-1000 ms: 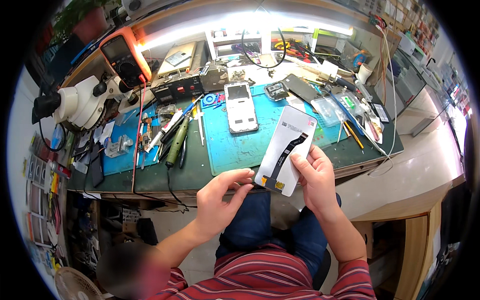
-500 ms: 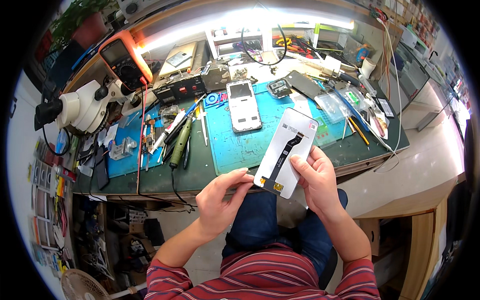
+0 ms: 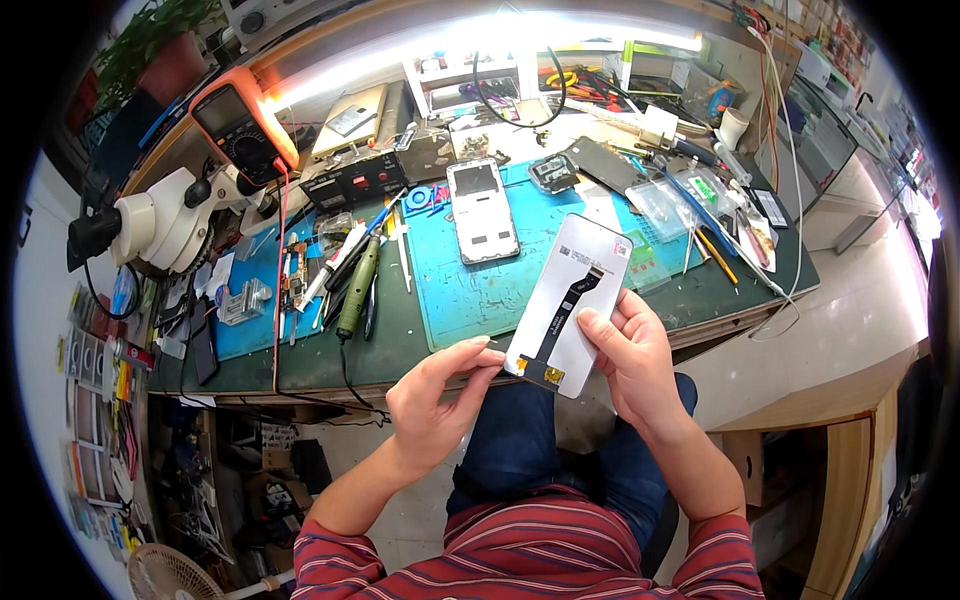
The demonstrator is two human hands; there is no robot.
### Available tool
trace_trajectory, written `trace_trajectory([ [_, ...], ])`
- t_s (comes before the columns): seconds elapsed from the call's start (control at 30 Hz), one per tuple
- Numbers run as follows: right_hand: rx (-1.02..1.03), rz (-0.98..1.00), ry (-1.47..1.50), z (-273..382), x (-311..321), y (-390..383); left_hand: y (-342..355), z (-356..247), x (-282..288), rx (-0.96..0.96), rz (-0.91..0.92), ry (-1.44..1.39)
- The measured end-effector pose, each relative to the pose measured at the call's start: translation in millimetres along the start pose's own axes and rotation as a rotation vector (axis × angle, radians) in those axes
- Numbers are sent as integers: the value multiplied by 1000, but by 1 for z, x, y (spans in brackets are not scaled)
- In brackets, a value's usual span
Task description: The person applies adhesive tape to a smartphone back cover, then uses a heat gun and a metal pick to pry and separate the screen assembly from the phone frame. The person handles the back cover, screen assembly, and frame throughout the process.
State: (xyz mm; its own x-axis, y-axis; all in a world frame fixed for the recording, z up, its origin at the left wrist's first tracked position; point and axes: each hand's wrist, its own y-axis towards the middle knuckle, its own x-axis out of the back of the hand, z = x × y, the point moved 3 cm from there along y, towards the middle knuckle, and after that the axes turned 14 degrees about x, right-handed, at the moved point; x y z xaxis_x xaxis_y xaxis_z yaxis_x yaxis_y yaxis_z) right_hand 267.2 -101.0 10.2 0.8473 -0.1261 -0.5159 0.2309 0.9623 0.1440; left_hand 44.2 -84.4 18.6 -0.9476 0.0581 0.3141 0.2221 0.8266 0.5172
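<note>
On the white panel (image 3: 552, 300), right hand (image 3: 637, 350) thumb-uppermost

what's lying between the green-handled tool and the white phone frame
In the head view, a thin pale tool lies between the green-handled tool and the white phone frame, with dark green bench top and blue mat showing around it.

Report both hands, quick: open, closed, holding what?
Left hand: fingers bunched at the panel's lower left corner; whether gripping cannot be told.
Right hand: closed, holding the panel.
</note>
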Motion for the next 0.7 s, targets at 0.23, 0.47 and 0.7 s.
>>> trace_trajectory([
  [0.23, -15, 4, 3, -1, 1, 0, 1, 1, 0, -3, 17, -15],
  [0.47, -47, 2, 9, -2, 1, 0, 0, 3, 1, 0, 88, 13],
  [0.7, -124, 145, 85, -5, 10, -5, 8, 4, 0, 19, 143, -23],
])
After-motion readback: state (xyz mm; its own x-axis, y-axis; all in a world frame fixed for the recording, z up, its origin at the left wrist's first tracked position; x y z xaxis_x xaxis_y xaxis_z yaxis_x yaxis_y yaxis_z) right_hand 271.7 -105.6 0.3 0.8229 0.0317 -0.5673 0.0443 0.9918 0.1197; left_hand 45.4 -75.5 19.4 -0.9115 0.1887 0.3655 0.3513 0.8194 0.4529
